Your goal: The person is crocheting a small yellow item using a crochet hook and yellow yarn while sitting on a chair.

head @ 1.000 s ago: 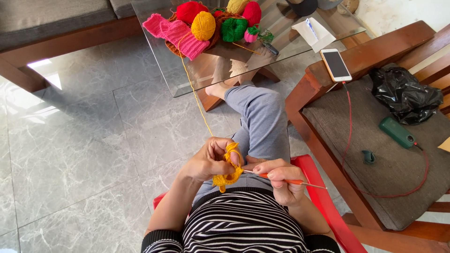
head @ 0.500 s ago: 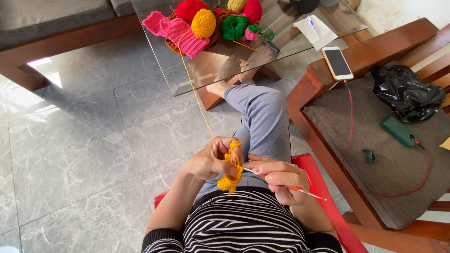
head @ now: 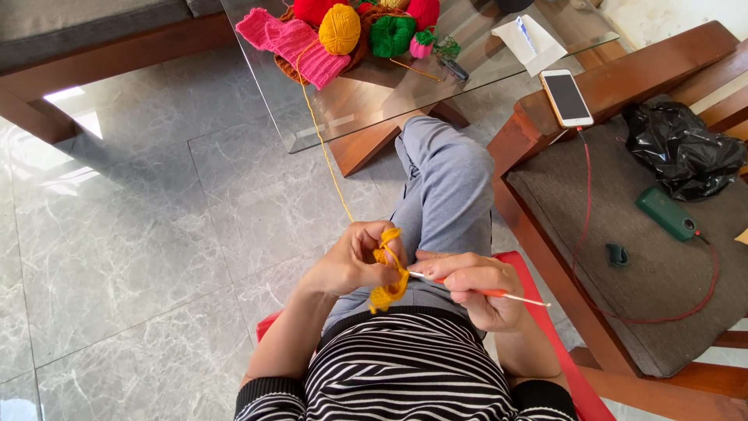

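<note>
I see my right hand [head: 471, 288] closed around a crochet hook [head: 475, 290], thumb and fingers curled over its orange grip near the middle. The hook's long axis runs almost level across the lap, tilted slightly: the thin metal working end points left toward the yellow crochet piece [head: 387, 274], and the pale tail end sticks out to the right, past the fingers and a little nearer to me. The tip meets the yarn just left of my right thumb.

My left hand [head: 351, 261] is curled shut on the yellow crochet piece, pinching it between thumb and fingertips; the piece hangs down from that pinch, between both hands and above the striped top [head: 405, 366]. A yellow strand [head: 323, 148] runs from the left fingers away up to the yellow yarn ball [head: 340, 29] on the far glass table [head: 467, 74], beside a pink knitted piece [head: 292, 43]. To the right, a phone [head: 566, 97] lies on the wooden chair arm [head: 615, 78]
</note>
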